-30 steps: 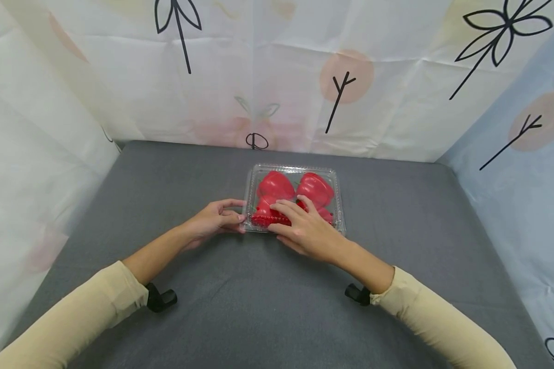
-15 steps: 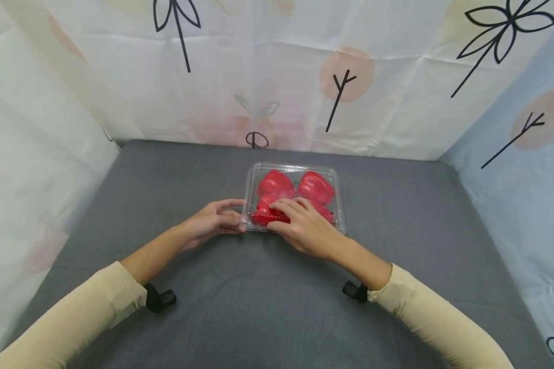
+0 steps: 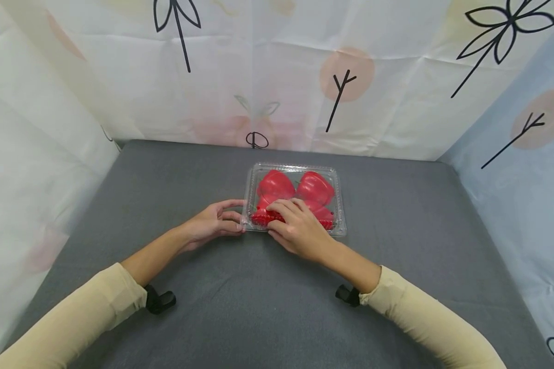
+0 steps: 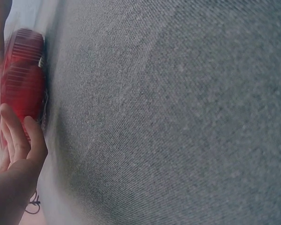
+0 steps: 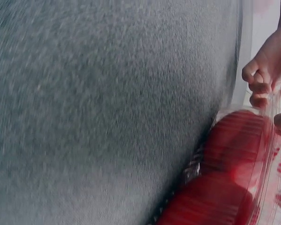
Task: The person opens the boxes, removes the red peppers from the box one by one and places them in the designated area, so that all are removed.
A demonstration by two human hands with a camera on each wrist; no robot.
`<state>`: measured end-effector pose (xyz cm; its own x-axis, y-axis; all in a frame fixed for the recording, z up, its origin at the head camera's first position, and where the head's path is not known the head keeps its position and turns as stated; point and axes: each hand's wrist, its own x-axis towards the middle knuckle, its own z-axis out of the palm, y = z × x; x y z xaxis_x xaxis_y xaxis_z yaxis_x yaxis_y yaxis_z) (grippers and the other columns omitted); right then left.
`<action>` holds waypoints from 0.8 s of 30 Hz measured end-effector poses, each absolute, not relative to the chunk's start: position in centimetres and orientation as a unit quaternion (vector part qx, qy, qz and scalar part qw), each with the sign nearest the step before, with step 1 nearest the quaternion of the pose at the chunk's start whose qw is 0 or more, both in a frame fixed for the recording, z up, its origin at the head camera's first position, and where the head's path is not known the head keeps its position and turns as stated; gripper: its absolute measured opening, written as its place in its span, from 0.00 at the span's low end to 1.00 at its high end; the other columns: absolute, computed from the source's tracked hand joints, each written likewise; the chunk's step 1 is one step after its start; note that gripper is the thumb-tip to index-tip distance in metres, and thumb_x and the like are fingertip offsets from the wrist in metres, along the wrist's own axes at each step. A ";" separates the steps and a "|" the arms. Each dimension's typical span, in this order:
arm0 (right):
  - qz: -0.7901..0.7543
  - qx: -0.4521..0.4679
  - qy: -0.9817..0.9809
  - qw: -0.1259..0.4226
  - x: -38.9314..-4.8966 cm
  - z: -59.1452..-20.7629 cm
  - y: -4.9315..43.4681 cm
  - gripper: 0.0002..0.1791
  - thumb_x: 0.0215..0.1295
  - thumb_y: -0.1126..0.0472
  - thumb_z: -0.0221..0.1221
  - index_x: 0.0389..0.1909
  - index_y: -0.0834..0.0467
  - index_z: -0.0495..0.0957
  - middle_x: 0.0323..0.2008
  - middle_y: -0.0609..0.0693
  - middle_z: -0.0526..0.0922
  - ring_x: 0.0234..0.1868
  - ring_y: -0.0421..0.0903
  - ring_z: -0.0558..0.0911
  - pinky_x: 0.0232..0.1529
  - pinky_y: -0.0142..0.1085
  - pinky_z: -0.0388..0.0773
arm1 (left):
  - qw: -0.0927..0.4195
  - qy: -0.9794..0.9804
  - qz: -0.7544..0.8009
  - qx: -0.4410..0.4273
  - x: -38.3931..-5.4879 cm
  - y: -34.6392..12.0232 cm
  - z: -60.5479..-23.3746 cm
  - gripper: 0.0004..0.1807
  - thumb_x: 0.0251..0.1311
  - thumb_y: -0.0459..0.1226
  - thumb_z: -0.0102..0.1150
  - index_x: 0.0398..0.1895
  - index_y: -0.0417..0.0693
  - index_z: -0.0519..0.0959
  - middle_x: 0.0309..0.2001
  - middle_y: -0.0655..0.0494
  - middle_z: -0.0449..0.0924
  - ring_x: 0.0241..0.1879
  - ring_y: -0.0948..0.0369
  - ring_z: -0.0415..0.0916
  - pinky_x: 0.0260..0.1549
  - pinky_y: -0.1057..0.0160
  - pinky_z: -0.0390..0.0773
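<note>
A clear plastic clamshell box (image 3: 339,202) with several red bell peppers (image 3: 316,187) inside lies on the grey cloth, its lid down over them. At the box's left side, my left hand (image 3: 212,223) holds the near left corner between thumb and fingers. In the left wrist view its fingers (image 4: 18,140) lie along the ribbed side wall. My right hand (image 3: 300,229) rests over the near part of the lid, fingers bent on top and thumb by the front edge, hiding part of the front peppers. The right wrist view shows the ribbed wall (image 5: 234,136) close up.
Grey cloth (image 3: 240,302) covers the table on all sides of the box. Patterned white curtains (image 3: 286,77) stand behind it and at both sides. A black wrist strap (image 3: 160,300) shows at the left sleeve and another at the right.
My right hand has slid a little left and toward me over the lid, its fingers drawing closer together, uncovering more of the front right pepper. The left hand and box stay nearly in place.
</note>
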<state>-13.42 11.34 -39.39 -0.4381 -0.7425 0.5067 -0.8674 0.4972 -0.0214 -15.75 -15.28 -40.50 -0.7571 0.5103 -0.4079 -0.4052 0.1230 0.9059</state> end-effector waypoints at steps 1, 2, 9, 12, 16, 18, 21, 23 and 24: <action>0.141 0.477 -0.838 0.226 -13.4 -39.5 11.2 0.12 0.52 0.58 0.75 0.35 0.56 0.86 0.51 0.56 0.81 0.56 0.53 0.76 0.59 0.51 0.71 | 0.346 0.664 0.662 0.039 -15.7 -15.3 -40.5 0.39 0.65 0.30 0.62 0.75 0.47 0.55 0.49 0.47 0.80 0.46 0.56 0.81 0.54 0.56 0.78; 0.139 0.472 -0.840 0.230 -13.4 -39.5 11.1 0.11 0.52 0.57 0.75 0.34 0.56 0.86 0.50 0.56 0.81 0.56 0.53 0.77 0.59 0.52 0.71 | 0.346 0.663 0.663 0.038 -15.7 -15.2 -40.5 0.39 0.65 0.30 0.62 0.75 0.47 0.55 0.49 0.47 0.80 0.46 0.56 0.80 0.55 0.55 0.78; 0.144 0.443 -0.850 0.246 -13.2 -39.7 10.3 0.11 0.52 0.55 0.75 0.26 0.57 0.85 0.46 0.56 0.82 0.52 0.52 0.78 0.58 0.51 0.71 | 0.340 0.659 0.670 0.044 -15.5 -15.2 -40.6 0.38 0.65 0.30 0.62 0.75 0.47 0.56 0.48 0.48 0.81 0.45 0.57 0.80 0.54 0.56 0.78; 0.141 0.438 -0.852 0.248 -13.2 -39.8 10.1 0.11 0.53 0.56 0.74 0.26 0.57 0.85 0.46 0.56 0.83 0.52 0.52 0.78 0.58 0.50 0.72 | 0.338 0.658 0.671 0.052 -15.5 -15.2 -40.7 0.38 0.65 0.30 0.61 0.75 0.47 0.56 0.48 0.49 0.81 0.44 0.57 0.80 0.53 0.57 0.79; 0.139 0.436 -0.853 0.250 -13.1 -39.9 10.0 0.11 0.52 0.56 0.75 0.27 0.58 0.85 0.46 0.56 0.83 0.52 0.52 0.78 0.57 0.49 0.73 | 0.333 0.662 0.669 0.061 -15.5 -15.2 -40.8 0.38 0.64 0.29 0.61 0.74 0.46 0.56 0.48 0.49 0.81 0.44 0.58 0.80 0.51 0.59 0.79; 0.135 0.437 -0.853 0.250 -13.1 -39.9 9.9 0.11 0.52 0.56 0.75 0.27 0.59 0.85 0.46 0.56 0.82 0.52 0.52 0.78 0.57 0.48 0.74 | 0.329 0.665 0.667 0.059 -15.4 -15.2 -40.8 0.38 0.63 0.29 0.62 0.74 0.46 0.57 0.47 0.49 0.82 0.43 0.58 0.80 0.50 0.59 0.79; 0.127 0.438 -0.854 0.250 -13.0 -40.0 9.8 0.11 0.53 0.57 0.74 0.28 0.59 0.85 0.46 0.56 0.82 0.52 0.52 0.78 0.56 0.46 0.75 | 0.325 0.669 0.666 0.059 -15.4 -15.3 -40.9 0.38 0.63 0.29 0.62 0.74 0.46 0.57 0.46 0.50 0.82 0.43 0.58 0.80 0.50 0.60 0.79; 0.120 0.438 -0.855 0.250 -12.9 -40.0 9.8 0.10 0.55 0.57 0.73 0.28 0.59 0.85 0.45 0.55 0.82 0.52 0.52 0.78 0.56 0.46 0.75 | 0.323 0.671 0.666 0.055 -15.4 -15.2 -41.0 0.38 0.62 0.29 0.63 0.73 0.47 0.58 0.45 0.51 0.82 0.42 0.59 0.80 0.49 0.60 0.79; 0.118 0.438 -0.855 0.250 -12.9 -40.0 9.7 0.10 0.55 0.57 0.73 0.29 0.59 0.85 0.45 0.55 0.82 0.52 0.52 0.78 0.56 0.46 0.75 | 0.322 0.672 0.665 0.056 -15.4 -15.2 -41.0 0.38 0.63 0.29 0.63 0.74 0.46 0.58 0.45 0.51 0.82 0.42 0.59 0.79 0.49 0.60 0.79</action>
<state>-12.93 9.75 -40.02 -0.4914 -0.6906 0.5307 -0.8088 0.5878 0.0160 -15.42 -15.24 -41.03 -0.7868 0.5030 -0.3577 -0.3524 0.1097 0.9294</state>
